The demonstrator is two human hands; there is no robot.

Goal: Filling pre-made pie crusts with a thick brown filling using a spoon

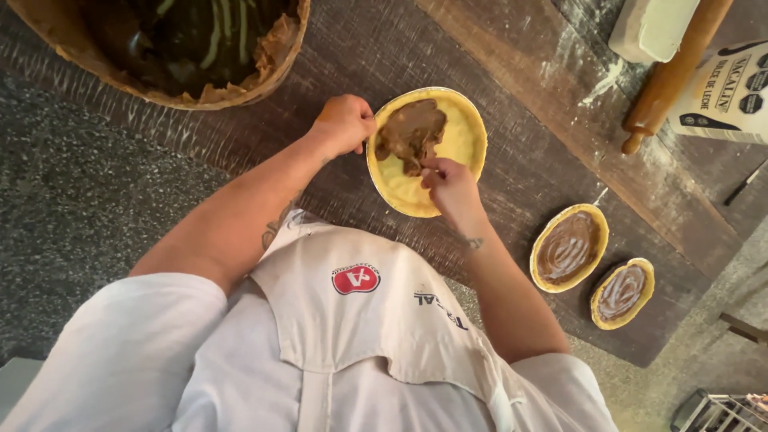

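Spreading across the upper half of a pale dough-lined tart shell (pixel 460 144), a brown caramel-like filling (pixel 410 132) is seen in an uneven mound. The shell is set on a dark wooden board (pixel 512 192), close in front of the person's white apron (pixel 360 312). The left hand (pixel 344 124) is curled loosely shut against the shell's left rim, steadying it. The right hand (pixel 450 186) is laid over the shell's lower right part, fingers bent and pressed into the edge of the filling; whether anything is pinched between them cannot be told.

Two smaller tart shells are placed further right on the same board, well apart from the hands: one (pixel 569 247) already smeared with the brown filling, and a still smaller one (pixel 622 293) just beside it, likewise filled. A large round tub (pixel 276 52) with brown paste on its wall is seen at the top left. A wooden rolling pin (pixel 676 72) and a white printed pouch (pixel 724 96) are laid on the floured wooden surface at the top right.
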